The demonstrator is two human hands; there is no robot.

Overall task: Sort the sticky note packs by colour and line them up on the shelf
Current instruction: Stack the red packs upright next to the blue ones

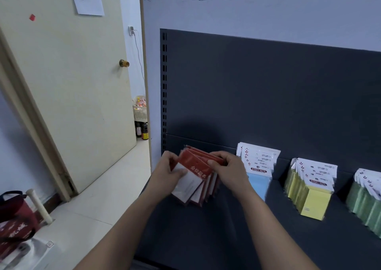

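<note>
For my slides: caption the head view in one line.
Left hand and right hand grip red-topped sticky note packs at the dark grey shelf, beside blue packs, yellow packs and green packs.

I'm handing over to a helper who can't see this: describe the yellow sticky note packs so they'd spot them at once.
Find the dark grey shelf against the wall. On it, right of the red-topped packs, stand three rows. The yellow packs are the middle row, between the blue packs and the green packs.
</note>
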